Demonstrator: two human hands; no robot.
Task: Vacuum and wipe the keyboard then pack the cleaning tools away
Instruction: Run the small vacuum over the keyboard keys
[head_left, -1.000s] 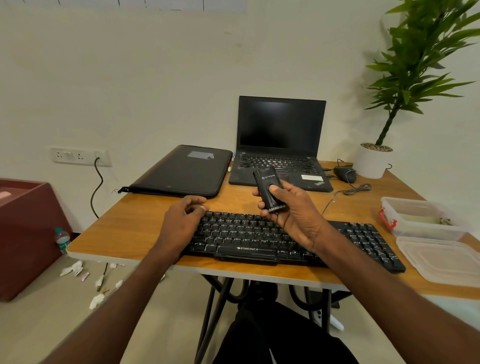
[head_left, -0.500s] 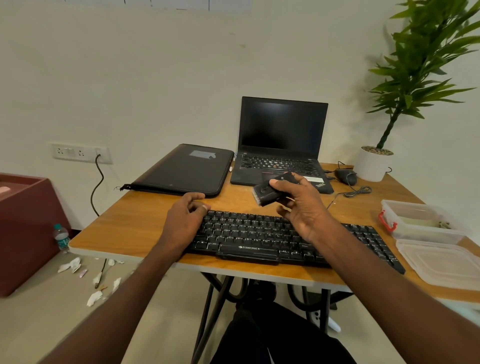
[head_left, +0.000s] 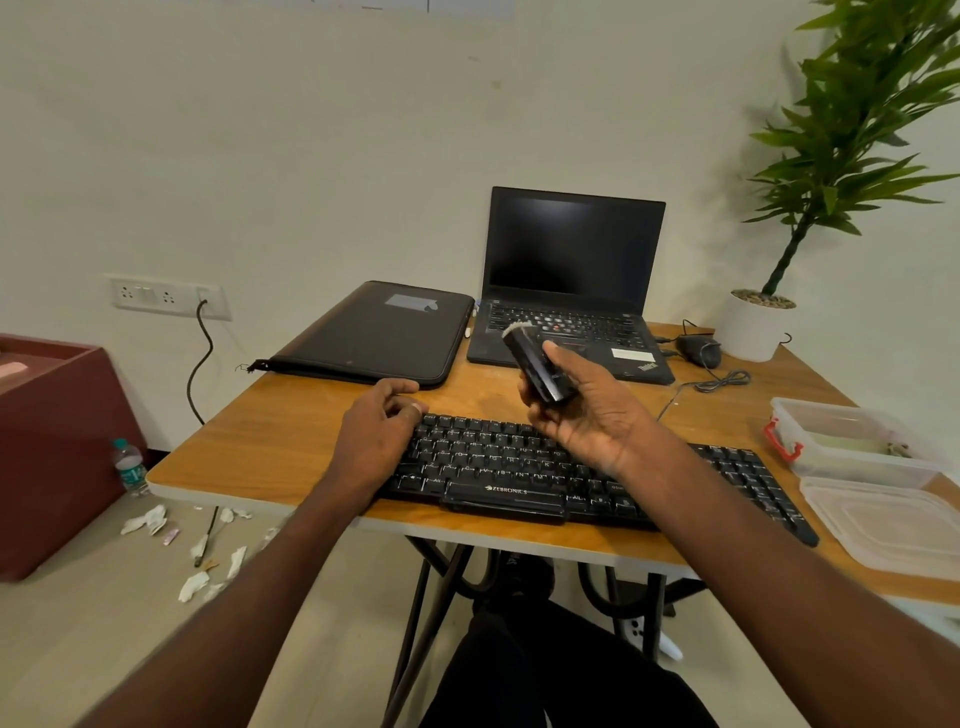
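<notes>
Our right hand (head_left: 587, 410) gripped the slim black vacuum (head_left: 535, 366); our left hand (head_left: 379, 431), fingers relaxed, rested on the matte keyboard (head_left: 498, 467).

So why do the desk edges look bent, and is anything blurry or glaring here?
Head view: the wide-angle lens bows the table edges and stretches the forearms. The plant leaves and the mini vacuum in the right hand look slightly soft. Lighting is even and soft; the plant casts a faint shadow on the wall; the laptop screen is dark, without strong glare.
</notes>
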